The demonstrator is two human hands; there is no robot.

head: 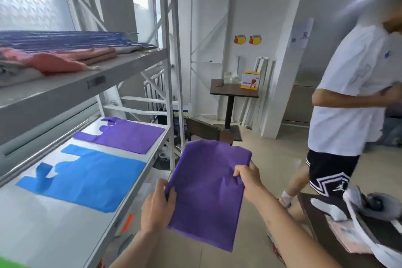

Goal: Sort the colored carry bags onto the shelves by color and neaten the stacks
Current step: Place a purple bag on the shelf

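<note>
I hold a flat purple carry bag (pixel 208 191) in the air, just right of the rack. My left hand (pixel 157 206) pinches its left edge, and my right hand (pixel 248 175) grips its right edge near the top corner. On the lower shelf (pixel 43 230) a purple bag (pixel 126 135) lies flat at the far end, with a blue bag (pixel 87 177) flat beside it, closer to me. The upper shelf (pixel 65 87) carries a stack of dark blue bags (pixel 65 39) behind a heap of red and pink ones (pixel 58 60).
A person in a white T-shirt and black shorts (pixel 352 102) stands close on the right. A dark table (pixel 369 230) with shoes on it sits at the lower right. A small pedestal table (pixel 233 90) with a yellow box stands against the back wall. The rack's upright post (pixel 171 72) rises beside the held bag.
</note>
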